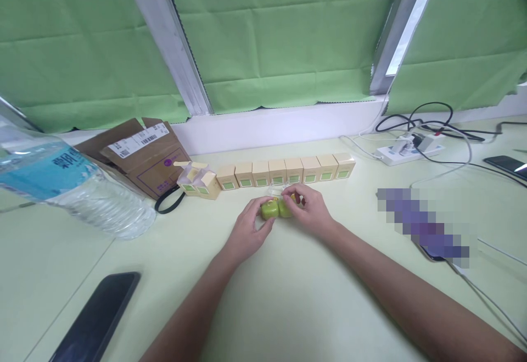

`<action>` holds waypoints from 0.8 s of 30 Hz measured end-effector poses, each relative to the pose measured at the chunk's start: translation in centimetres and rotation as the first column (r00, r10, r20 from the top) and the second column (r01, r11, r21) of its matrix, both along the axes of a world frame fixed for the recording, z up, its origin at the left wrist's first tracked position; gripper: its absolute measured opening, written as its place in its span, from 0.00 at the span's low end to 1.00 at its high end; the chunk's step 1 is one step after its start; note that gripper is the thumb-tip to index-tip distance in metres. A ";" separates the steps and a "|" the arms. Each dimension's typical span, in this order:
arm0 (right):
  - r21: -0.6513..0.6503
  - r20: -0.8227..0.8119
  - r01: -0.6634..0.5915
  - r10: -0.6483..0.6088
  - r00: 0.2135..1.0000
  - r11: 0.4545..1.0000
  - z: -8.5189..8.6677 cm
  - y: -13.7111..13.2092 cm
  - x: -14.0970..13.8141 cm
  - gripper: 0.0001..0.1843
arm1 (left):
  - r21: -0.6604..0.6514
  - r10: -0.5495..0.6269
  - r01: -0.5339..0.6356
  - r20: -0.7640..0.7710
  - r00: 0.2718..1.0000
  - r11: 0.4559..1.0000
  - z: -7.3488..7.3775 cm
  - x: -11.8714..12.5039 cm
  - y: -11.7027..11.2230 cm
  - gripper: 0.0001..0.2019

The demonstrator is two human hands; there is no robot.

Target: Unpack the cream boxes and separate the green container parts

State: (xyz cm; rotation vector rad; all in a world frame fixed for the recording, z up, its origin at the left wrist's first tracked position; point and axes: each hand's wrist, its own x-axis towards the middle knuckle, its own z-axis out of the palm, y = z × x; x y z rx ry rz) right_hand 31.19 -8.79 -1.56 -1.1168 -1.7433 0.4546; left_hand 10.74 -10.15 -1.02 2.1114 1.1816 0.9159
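Observation:
Both hands meet at the middle of the pale green table (288, 296). My left hand (247, 230) curls its fingers round a small green object (270, 209). My right hand (308, 208) pinches a second green piece (285, 208) that touches the first one, along with a bit of clear wrapping I cannot make out well. Just behind the hands stands a row of several small cream boxes with green labels (286, 171). The two boxes at the row's left end (197, 182) have their flaps up.
A large clear water bottle (78, 186) lies at the left beside an open cardboard carton (140, 156). A dark phone (99, 318) rests near the front left. At the back right sit a white power strip (405, 150) with cables and another phone (508, 165).

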 end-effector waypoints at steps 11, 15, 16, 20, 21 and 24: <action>0.219 -0.059 -0.116 0.132 0.989 0.969 0.7 -1.2 0.2 0.16 | 0.234 0.138 -0.154 0.082 0.987 0.960 2.0 0.1 -1.5 0.15; 0.183 0.207 -0.490 0.454 0.866 0.852 0.7 -2.5 -0.9 0.22 | 0.034 -0.207 0.216 -0.174 0.963 0.976 1.6 0.7 -2.4 0.17; 0.132 0.245 -0.550 0.511 0.824 0.824 0.7 -2.8 -1.2 0.23 | -0.036 -0.279 0.278 -0.208 0.937 0.960 1.4 0.9 -2.6 0.15; -0.014 0.234 -0.573 0.560 0.795 0.820 0.8 -3.0 -1.6 0.23 | -0.193 -0.330 0.291 -0.220 0.918 0.937 1.1 1.4 -2.6 0.10; -0.027 0.225 -0.570 0.560 0.797 0.821 0.9 -2.9 -1.6 0.22 | -0.202 -0.319 0.277 -0.214 0.923 0.939 1.1 1.4 -2.6 0.10; -0.036 0.225 -0.559 0.552 0.803 0.829 0.9 -2.7 -1.5 0.23 | -0.199 -0.309 0.271 -0.194 0.931 0.942 1.3 1.4 -2.4 0.09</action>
